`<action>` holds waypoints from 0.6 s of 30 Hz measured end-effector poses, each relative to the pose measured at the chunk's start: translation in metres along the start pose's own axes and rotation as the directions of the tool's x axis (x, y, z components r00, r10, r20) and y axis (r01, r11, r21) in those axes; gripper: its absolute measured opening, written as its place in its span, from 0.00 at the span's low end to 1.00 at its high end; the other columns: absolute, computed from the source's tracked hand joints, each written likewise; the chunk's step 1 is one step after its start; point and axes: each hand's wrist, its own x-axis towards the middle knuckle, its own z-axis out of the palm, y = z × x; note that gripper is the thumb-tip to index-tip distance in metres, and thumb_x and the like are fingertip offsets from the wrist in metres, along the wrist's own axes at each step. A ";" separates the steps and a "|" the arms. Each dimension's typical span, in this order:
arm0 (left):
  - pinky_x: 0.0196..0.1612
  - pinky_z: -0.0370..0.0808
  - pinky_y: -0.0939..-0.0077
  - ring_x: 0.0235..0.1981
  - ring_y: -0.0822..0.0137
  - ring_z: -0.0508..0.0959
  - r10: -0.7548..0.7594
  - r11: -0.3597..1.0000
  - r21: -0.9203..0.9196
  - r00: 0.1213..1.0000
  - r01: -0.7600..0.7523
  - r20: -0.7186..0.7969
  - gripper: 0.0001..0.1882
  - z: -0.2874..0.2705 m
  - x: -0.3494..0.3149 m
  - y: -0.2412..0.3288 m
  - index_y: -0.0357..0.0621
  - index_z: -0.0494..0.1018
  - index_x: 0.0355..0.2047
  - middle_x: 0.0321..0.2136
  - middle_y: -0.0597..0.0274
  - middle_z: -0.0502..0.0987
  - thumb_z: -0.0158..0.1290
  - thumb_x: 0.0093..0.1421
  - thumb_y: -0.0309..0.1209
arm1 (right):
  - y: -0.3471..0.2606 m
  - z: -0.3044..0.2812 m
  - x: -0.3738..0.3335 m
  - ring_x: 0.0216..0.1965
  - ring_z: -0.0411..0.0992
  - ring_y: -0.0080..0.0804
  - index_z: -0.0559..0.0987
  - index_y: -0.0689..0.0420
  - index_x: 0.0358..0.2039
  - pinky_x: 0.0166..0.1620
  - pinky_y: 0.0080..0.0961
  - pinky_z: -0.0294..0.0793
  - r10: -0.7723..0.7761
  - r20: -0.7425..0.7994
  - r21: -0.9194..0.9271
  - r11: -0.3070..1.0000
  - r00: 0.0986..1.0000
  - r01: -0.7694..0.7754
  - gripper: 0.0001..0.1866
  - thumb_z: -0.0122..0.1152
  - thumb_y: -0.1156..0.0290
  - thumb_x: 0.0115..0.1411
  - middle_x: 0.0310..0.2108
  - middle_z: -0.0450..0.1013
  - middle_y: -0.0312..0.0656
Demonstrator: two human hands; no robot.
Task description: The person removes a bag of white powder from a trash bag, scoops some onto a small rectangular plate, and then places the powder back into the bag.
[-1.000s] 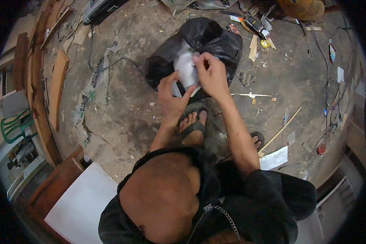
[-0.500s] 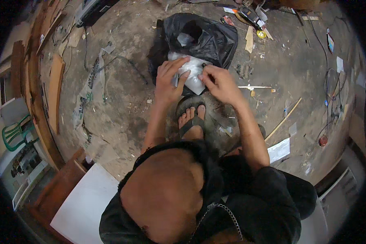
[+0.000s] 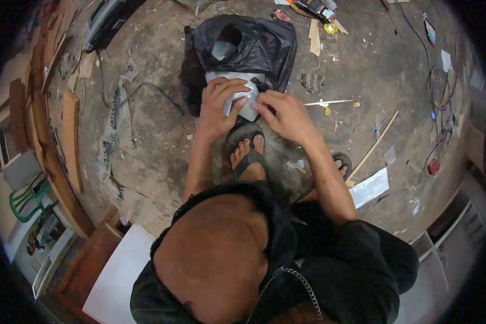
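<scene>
A white, partly see-through plastic packet [image 3: 248, 112] lies against the near side of a crumpled black plastic bag [image 3: 270, 48] on the floor. My left hand [image 3: 220, 106] bends over the packet's left part, its fingers across the top and its thumb on the near face. At the packet's right edge, my right hand [image 3: 286, 114] pinches with thumb and forefinger. A bit of black plastic sticks up just beyond those fingertips. Through an opening in the black bag, a pale piece of plastic [image 3: 224, 49] shows. What is inside the packet cannot be made out.
My sandalled foot [image 3: 248, 156] is just below the packet. Wood strips [image 3: 372, 146], a white sheet [image 3: 370, 188] and cables [image 3: 432, 86] litter the floor at right. Planks [image 3: 70, 135] and a green plastic chair [image 3: 29, 197] stand at left.
The view has shifted, so the bag and hands appear farther left. My right hand has drawn closer to my left at the packet, and more of it is covered.
</scene>
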 end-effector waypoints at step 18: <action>0.55 0.63 0.62 0.48 0.56 0.70 0.043 0.997 0.067 0.999 -0.044 0.024 0.14 0.000 -0.002 0.008 0.49 0.78 0.42 0.44 0.62 0.77 0.57 0.54 0.30 | -0.013 -0.020 -0.005 0.36 0.74 0.50 0.76 0.56 0.35 0.37 0.44 0.73 0.093 0.227 -0.187 0.981 0.969 -0.050 0.12 0.55 0.61 0.59 0.32 0.75 0.46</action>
